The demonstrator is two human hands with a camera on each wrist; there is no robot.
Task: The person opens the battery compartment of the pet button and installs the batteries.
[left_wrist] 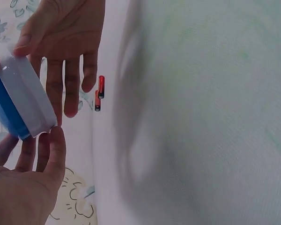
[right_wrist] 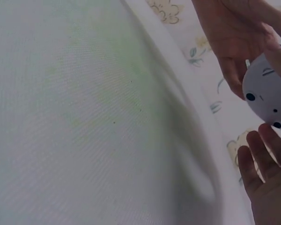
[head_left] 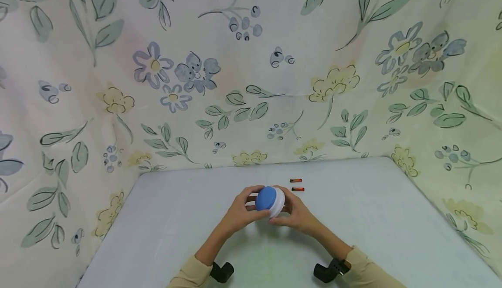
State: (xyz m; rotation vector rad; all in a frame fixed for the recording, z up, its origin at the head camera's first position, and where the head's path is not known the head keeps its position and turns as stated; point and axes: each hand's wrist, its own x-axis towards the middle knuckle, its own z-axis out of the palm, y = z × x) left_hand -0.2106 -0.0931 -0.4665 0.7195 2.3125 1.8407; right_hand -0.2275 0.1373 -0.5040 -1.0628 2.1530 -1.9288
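Note:
Both hands hold a round push button with a blue top and a white base over the table. My left hand grips it from the left, its thumb along the near side. On the other side my right hand holds the rim between thumb and fingers, its other fingers extended in the left wrist view. The button is tilted, blue face toward the left. In the right wrist view, the base's underside shows dark round feet and small holes; the left thumb overlaps part of it.
Two small red-and-black batteries lie on the white table, just beyond my right hand. Floral cloth hangs behind the table and along both sides. Black wrist cameras sit at both cuffs.

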